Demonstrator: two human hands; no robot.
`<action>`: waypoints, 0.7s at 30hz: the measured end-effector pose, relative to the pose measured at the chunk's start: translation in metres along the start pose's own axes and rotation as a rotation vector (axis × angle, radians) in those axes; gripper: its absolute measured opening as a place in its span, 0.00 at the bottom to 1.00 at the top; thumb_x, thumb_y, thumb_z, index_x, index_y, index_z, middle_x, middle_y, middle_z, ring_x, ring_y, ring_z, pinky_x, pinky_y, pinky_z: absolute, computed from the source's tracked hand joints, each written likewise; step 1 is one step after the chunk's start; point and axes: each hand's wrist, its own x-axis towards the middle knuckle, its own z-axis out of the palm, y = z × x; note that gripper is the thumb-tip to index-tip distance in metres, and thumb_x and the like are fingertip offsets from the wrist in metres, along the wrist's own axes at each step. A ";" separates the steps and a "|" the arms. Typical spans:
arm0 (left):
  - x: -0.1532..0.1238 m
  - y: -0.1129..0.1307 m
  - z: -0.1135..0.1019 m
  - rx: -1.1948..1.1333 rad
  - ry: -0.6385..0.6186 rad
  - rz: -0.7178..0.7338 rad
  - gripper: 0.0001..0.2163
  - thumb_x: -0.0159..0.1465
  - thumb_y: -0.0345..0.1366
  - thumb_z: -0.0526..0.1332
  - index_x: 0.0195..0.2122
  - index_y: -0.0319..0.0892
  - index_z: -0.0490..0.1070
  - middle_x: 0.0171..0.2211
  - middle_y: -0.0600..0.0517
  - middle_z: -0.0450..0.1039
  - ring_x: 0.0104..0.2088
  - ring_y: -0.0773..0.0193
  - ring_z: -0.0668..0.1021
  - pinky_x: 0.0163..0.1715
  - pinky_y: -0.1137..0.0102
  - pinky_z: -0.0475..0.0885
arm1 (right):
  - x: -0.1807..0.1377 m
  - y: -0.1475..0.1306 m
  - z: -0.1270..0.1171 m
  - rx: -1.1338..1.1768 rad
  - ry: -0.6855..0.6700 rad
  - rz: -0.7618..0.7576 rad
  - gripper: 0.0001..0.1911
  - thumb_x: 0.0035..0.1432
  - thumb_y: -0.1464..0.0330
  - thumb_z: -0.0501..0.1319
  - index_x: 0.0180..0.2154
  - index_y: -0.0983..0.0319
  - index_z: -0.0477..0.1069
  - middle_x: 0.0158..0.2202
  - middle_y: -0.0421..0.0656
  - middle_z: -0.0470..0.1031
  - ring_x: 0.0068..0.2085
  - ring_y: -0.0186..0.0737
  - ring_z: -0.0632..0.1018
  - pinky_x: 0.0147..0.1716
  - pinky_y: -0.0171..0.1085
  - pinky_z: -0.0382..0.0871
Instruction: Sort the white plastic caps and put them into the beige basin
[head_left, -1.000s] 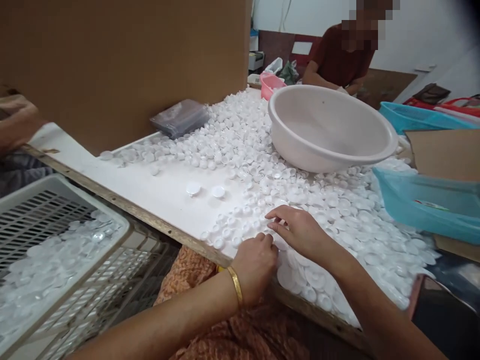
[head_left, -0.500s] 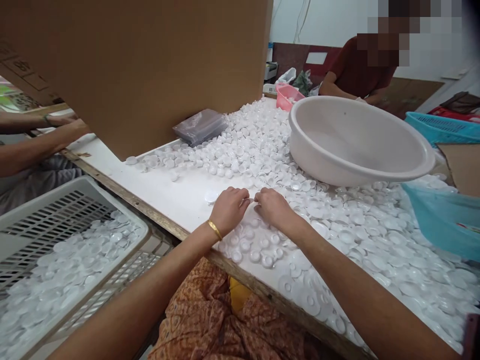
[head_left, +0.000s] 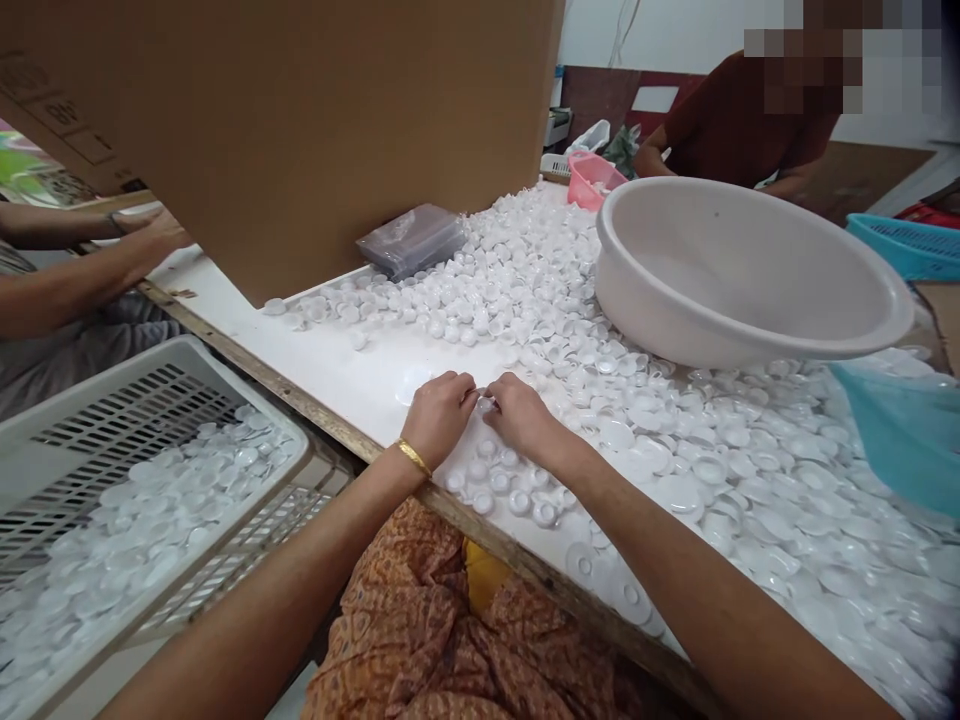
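Note:
My left hand point(head_left: 439, 415) and my right hand point(head_left: 521, 415) meet fingertip to fingertip over the white table point(head_left: 352, 375). Both are closed in a pinch on a small white plastic cap point(head_left: 486, 405) held between them. A gold bangle sits on my left wrist. Many loose white caps point(head_left: 675, 450) cover the table under and to the right of my hands. One white disc point(head_left: 411, 383) lies just left of my left hand.
A large white basin point(head_left: 750, 270) stands on the caps at the back right. A white slotted crate point(head_left: 127, 500) with several caps sits at my lower left. A tall cardboard box point(head_left: 300, 130) stands behind; a grey bag point(head_left: 412, 240) leans by it. Other people work left and back right.
Both hands moved up and left from the table's near edge to meet on a cap. The view shifted right, showing another person's arms at the left.

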 end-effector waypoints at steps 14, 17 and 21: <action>-0.002 -0.006 0.009 -0.017 -0.055 0.116 0.06 0.59 0.28 0.56 0.28 0.40 0.71 0.26 0.52 0.72 0.28 0.66 0.73 0.28 0.72 0.64 | 0.009 0.007 0.003 0.086 0.031 0.070 0.06 0.46 0.71 0.63 0.30 0.65 0.69 0.34 0.43 0.66 0.31 0.32 0.69 0.31 0.31 0.62; -0.003 -0.007 0.007 0.121 -0.115 0.278 0.07 0.61 0.28 0.53 0.29 0.39 0.70 0.30 0.50 0.72 0.32 0.64 0.73 0.31 0.71 0.65 | 0.011 0.008 0.003 0.091 0.018 0.076 0.06 0.45 0.72 0.63 0.29 0.65 0.69 0.34 0.43 0.67 0.31 0.33 0.69 0.30 0.31 0.62; -0.002 -0.005 0.001 0.292 -0.167 0.414 0.07 0.62 0.28 0.52 0.31 0.37 0.69 0.34 0.47 0.72 0.36 0.61 0.73 0.33 0.69 0.67 | 0.013 0.009 -0.001 0.101 -0.005 0.079 0.09 0.44 0.72 0.64 0.31 0.66 0.70 0.34 0.45 0.68 0.32 0.35 0.71 0.30 0.32 0.63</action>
